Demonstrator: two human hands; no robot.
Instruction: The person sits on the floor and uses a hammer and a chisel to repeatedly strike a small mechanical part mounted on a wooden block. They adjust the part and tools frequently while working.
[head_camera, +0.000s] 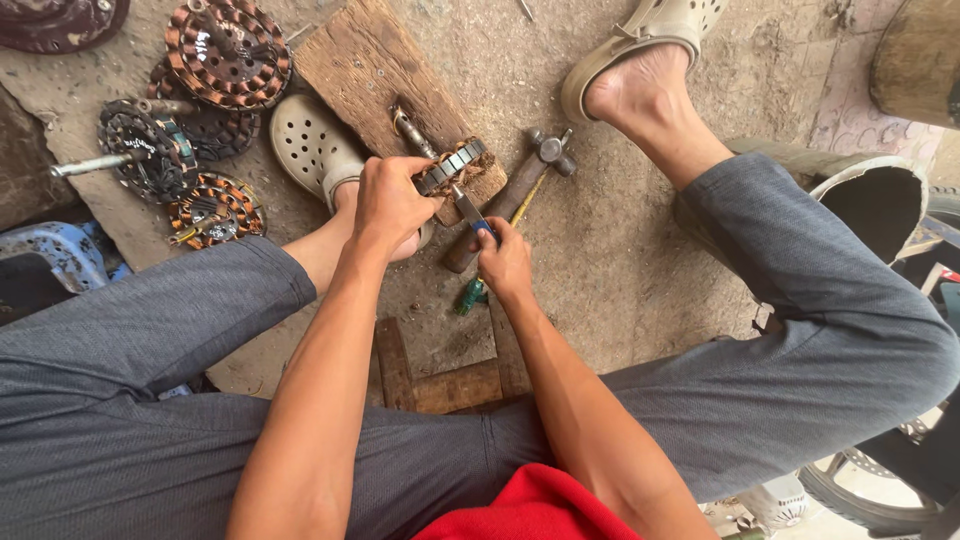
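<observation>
Head view: nearest the camera, a red shirt hem and grey trousers, knees splayed to either side, both forearms reaching forward between them. Left hand is closed around a small motor stator, a ring of dark laminations with copper windings, pressing it down on a worn wooden block. The stator sits just ahead and right of that fist, tilted on edge; a metal shaft sticks out up-left from it. Right hand is clenched on a blue-handled tool, probably a blade or screwdriver, long axis running up-left from the fist into the stator's underside; tip touching or buried, cannot tell which. Left hand is the nearer one, in contact; right hand reaches it only through the tool.

A hammer lies on the ground just right of the block, head away from the camera, handle passing under the right hand. Small green object below that hand, too small to identify. More stators are heaped far left, well apart. Left foot in a cream clog beside the block; the right clog is half off the heel.

Left fingers hidden behind the stator; tool tip hidden; low wooden stool mostly covered by the legs.
</observation>
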